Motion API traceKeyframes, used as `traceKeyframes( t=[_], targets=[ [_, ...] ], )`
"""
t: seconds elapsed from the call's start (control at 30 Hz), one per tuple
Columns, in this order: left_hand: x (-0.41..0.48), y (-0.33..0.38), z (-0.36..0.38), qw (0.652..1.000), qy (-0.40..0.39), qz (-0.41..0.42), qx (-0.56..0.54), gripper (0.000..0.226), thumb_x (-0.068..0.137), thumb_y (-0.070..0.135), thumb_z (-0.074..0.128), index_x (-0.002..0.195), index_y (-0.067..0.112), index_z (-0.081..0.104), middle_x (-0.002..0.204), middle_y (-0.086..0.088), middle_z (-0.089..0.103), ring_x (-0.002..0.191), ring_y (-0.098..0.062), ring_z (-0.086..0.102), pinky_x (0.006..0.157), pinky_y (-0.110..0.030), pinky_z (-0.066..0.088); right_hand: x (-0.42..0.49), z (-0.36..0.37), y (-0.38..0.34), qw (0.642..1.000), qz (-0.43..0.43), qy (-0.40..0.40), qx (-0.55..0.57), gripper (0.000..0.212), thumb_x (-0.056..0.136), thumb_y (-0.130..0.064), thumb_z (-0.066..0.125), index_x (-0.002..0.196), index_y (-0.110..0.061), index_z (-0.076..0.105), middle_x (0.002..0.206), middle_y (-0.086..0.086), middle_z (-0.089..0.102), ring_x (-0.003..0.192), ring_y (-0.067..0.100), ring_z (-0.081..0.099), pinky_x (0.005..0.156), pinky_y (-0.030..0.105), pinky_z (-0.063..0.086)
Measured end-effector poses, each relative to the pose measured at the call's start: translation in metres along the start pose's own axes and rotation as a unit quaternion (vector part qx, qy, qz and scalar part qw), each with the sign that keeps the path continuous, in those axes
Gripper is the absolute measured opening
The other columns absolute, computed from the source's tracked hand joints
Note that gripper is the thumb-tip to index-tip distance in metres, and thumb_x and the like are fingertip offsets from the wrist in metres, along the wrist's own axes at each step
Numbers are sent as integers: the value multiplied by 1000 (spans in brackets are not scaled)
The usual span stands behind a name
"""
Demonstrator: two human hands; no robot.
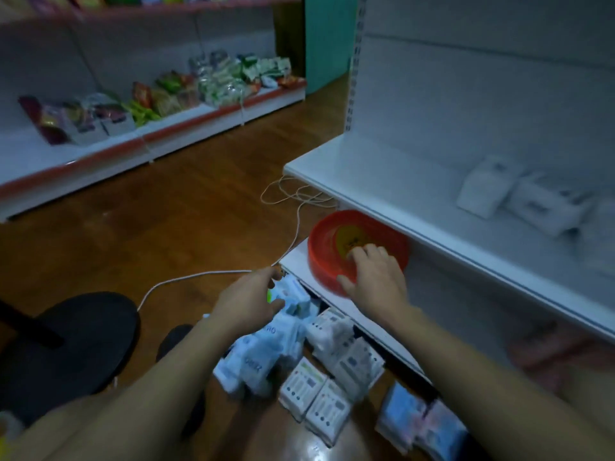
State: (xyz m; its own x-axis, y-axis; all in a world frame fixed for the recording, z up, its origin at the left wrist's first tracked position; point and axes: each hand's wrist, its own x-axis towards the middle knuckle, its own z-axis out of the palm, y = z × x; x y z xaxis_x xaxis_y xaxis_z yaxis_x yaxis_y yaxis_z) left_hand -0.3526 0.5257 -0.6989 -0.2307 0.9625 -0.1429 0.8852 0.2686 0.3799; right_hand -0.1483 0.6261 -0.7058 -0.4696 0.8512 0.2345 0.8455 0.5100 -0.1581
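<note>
A round red tin (327,247) with a yellow centre lies on the bottom white shelf (296,261), under the middle shelf. My right hand (372,277) rests on its near edge, fingers spread over the top and thumb against its side. My left hand (248,301) hovers over a heap of white and pale blue packets (293,301) on the floor, fingers loosely extended, holding nothing I can see.
More white boxed packets (316,400) and blue-pink packs (419,424) lie on the wooden floor. A white cable (296,227) trails across the floor. A black stool (66,344) stands at left. White packs (532,201) sit on the middle shelf; snack bags (166,94) fill the far shelf.
</note>
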Motion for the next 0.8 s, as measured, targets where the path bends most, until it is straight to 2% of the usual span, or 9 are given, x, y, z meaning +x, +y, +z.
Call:
traceKeyframes(
  t=[0.13, 0.3, 0.43, 0.63, 0.8],
  targets=[
    [2, 71, -2, 996, 21, 81, 12, 50, 87, 40, 66, 131, 25, 49, 124, 5, 59, 110, -16, 58, 88, -35, 50, -26, -48, 51, 999, 39, 29, 8, 43, 85, -48, 61, 118, -22, 53, 116, 1, 53, 112, 23, 47, 94, 36, 37],
    [8, 157, -3, 984, 51, 171, 21, 50, 85, 41, 67, 130, 25, 50, 126, 6, 59, 114, -15, 57, 92, -34, 49, -51, -94, 118, 990, 128, 58, 9, 43, 85, -43, 63, 119, -18, 56, 119, 7, 55, 114, 28, 48, 93, 36, 36],
    [17, 213, -3, 974, 67, 214, 32, 47, 84, 42, 67, 125, 26, 53, 122, 4, 61, 110, -17, 58, 86, -31, 48, -61, -126, 159, 979, 189, 74, 27, 45, 87, -41, 61, 125, -19, 53, 126, 5, 52, 120, 26, 44, 96, 36, 34],
    [29, 286, 18, 956, 54, 287, 12, 45, 84, 38, 67, 125, 23, 54, 117, 2, 62, 112, -19, 56, 92, -34, 46, -99, -166, 224, 948, 300, 105, 32, 46, 85, -41, 64, 124, -18, 53, 128, 8, 53, 120, 28, 45, 98, 38, 37],
    [29, 354, 44, 939, 31, 342, 21, 49, 87, 42, 65, 131, 26, 49, 126, 5, 57, 118, -16, 51, 93, -32, 44, -139, -198, 268, 912, 376, 153, 54, 46, 83, -37, 67, 123, -18, 57, 126, 9, 54, 118, 29, 48, 96, 37, 40]
  ],
)
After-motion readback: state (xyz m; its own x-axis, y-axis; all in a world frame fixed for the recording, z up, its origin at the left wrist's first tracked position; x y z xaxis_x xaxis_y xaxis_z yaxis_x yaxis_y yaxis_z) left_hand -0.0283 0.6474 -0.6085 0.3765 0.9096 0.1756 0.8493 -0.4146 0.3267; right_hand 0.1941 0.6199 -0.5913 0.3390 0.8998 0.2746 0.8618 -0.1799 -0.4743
